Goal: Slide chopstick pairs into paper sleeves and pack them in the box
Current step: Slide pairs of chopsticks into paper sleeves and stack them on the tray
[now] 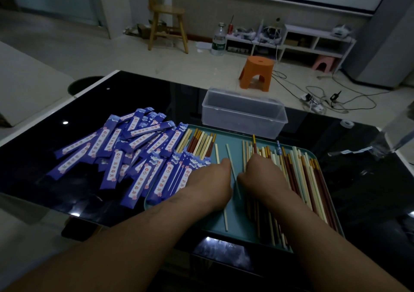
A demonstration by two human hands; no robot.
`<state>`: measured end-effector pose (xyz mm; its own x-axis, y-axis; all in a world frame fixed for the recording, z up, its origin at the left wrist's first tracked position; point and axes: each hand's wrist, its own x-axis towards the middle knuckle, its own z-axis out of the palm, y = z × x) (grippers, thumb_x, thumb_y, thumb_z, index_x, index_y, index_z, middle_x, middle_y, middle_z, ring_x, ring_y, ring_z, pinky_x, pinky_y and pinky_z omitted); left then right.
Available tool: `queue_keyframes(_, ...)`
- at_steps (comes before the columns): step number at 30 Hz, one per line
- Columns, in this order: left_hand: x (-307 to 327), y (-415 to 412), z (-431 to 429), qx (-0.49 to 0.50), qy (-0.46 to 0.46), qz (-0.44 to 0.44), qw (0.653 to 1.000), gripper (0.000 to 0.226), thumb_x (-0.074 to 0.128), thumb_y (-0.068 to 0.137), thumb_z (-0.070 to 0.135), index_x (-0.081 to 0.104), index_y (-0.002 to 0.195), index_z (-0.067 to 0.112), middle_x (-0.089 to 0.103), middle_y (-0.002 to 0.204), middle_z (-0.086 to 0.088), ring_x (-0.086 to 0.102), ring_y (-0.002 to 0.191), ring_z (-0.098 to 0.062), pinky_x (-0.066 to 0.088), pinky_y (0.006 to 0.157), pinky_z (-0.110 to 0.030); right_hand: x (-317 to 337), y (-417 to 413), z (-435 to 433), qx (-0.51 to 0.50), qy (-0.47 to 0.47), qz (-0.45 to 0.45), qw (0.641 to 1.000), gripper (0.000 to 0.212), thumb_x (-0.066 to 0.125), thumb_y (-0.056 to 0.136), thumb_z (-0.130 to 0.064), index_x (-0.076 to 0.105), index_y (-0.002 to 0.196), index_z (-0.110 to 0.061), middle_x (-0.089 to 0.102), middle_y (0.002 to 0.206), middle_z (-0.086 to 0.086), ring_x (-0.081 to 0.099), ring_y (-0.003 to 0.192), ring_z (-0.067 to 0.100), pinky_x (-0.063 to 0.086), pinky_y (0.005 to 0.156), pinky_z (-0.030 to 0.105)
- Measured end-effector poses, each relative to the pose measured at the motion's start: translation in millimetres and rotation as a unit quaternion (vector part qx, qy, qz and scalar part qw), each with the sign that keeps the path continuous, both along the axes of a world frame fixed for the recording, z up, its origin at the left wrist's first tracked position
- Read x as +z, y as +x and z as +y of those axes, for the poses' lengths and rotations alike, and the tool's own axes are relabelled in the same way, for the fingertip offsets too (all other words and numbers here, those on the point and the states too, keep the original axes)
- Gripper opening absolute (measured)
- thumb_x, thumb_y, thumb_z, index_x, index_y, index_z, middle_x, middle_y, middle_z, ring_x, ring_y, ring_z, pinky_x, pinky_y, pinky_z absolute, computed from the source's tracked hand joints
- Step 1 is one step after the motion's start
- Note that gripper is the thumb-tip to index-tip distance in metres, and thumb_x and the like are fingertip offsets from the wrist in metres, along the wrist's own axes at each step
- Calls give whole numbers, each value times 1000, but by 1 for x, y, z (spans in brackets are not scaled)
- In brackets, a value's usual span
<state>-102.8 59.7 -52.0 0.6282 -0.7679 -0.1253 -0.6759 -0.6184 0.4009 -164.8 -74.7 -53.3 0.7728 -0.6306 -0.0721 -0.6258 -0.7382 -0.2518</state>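
In the head view, both hands are down on the flat teal plastic tray [237, 229] on the glossy black table [156, 94]. I see only the backs of my left hand [210, 179] and right hand [262, 173]. The fingers are tucked out of sight, so I cannot tell whether either holds anything.

One thin cream chopstick [233, 170] lies in the gap between the hands, and a second cream chopstick [216, 153] runs under the left hand. I judge this to be the pairing step: two matching sticks are being gathered before a sleeve goes on. Next, their tips need squaring up and an open sleeve end brought to them.

The heap of blue printed paper sleeves [116, 144] lies just left of the tray and spills onto it. Some sleeved pairs [197, 144] rest at the tray's far left. The loose pile of cream and brown chopsticks [298, 175] crowds the right hand. The clear plastic box [244, 114] stands just beyond the tray, with no sleeves visible through its wall. An orange plastic stool [257, 72] stands on the floor behind.
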Motion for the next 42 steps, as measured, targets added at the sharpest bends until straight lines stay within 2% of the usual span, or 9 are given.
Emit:
queue_keyframes(10,-4,1,1,-5,0,-8,1000,26,57,98,18,33,103,21,51,83,0,54,75,-27,41,66,-36,-3,-4,3,14,-25,-11,1000,27,66,93,-23,52,71,-15,53,67,1,46,55,13,27,47,25)
queue_keyframes(16,-5,2,1,-5,-7,-3,1000,24,57,99,20,33,105,21,50,82,2,54,78,-26,43,69,-37,-10,-6,-6,9,6,-36,999,31,69,86,-20,56,60,-11,50,55,5,52,52,23,34,48,25)
queue_keyframes(20,-4,2,1,-1,-5,-3,1000,25,56,100,19,32,104,22,48,81,2,53,77,-25,40,68,-36,-6,-5,-6,17,11,-41,999,21,69,88,-23,71,74,-9,68,70,7,66,65,22,41,51,23)
queue_keyframes(23,-5,1,1,-1,-3,2,1000,25,57,100,19,32,104,22,49,81,2,54,78,-24,40,68,-36,-6,-3,-5,2,31,-38,999,22,69,87,-24,71,73,-7,68,68,9,67,64,23,46,55,27)
queue_keyframes(28,-4,1,-1,-15,-19,2,1000,32,63,98,24,46,124,17,52,118,-8,59,99,-29,47,76,-40,1,1,2,-5,33,13,999,32,72,88,-27,55,65,-13,54,62,2,53,55,17,32,49,25)
queue_keyframes(32,-3,-1,-2,-45,-33,16,998,26,60,99,22,54,123,14,47,121,-8,58,102,-30,52,83,-45,6,2,7,8,31,46,998,39,70,90,-39,51,67,-14,53,65,1,49,55,15,30,48,25)
queue_keyframes(36,-2,1,-5,-47,-68,43,996,24,58,99,19,60,122,13,58,120,-9,58,109,-29,49,90,-40,20,0,-7,-9,81,-19,996,44,68,91,-34,50,59,-10,47,54,4,42,47,17,29,47,26)
queue_keyframes(40,-3,0,-10,-45,-80,98,991,46,56,99,17,55,145,16,63,138,-10,58,126,-28,49,106,-43,28,-7,-23,-38,175,-95,979,25,62,92,-20,65,77,1,71,70,14,67,58,25,48,55,31)
queue_keyframes(42,-2,-2,-12,-50,-87,135,986,48,56,99,14,53,147,18,61,142,-9,58,129,-26,48,107,-39,30,-9,-27,-37,223,-126,966,23,61,90,-11,66,78,8,70,67,17,65,51,23,51,49,32)
